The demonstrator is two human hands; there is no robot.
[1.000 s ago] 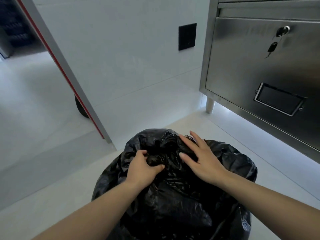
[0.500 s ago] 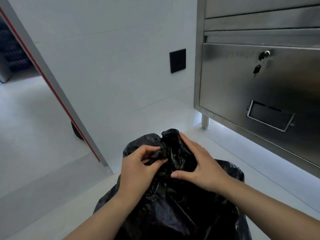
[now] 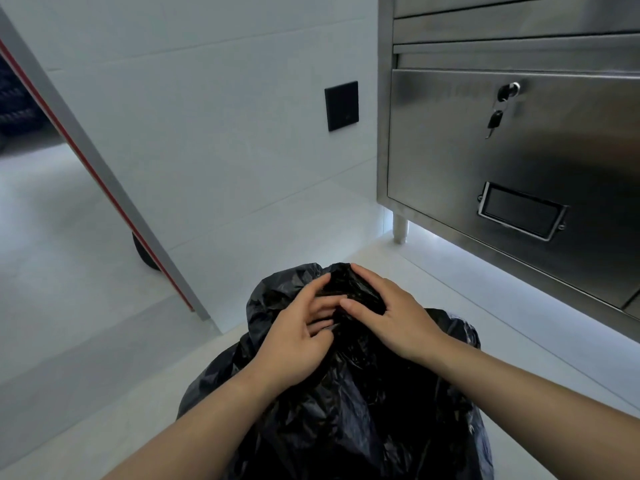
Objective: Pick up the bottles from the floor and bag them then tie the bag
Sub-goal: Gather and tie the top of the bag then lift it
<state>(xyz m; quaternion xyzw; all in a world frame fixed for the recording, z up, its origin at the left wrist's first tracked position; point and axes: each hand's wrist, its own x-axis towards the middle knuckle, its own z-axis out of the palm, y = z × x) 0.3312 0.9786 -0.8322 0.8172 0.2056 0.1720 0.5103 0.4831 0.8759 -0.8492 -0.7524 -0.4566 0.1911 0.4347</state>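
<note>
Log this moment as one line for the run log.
stage: tying | black bag: top gathered | left hand: pinching neck | right hand: gripping neck | bottles: none visible | floor

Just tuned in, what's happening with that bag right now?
A person is closing up a black trash bag that sits on the white floor beside a steel cabinet. Both hands work the gathered top: the left hand pinches the bunched plastic, and the right hand wraps it from the other side. No finished knot shows, and no bottles are in sight.
</note>
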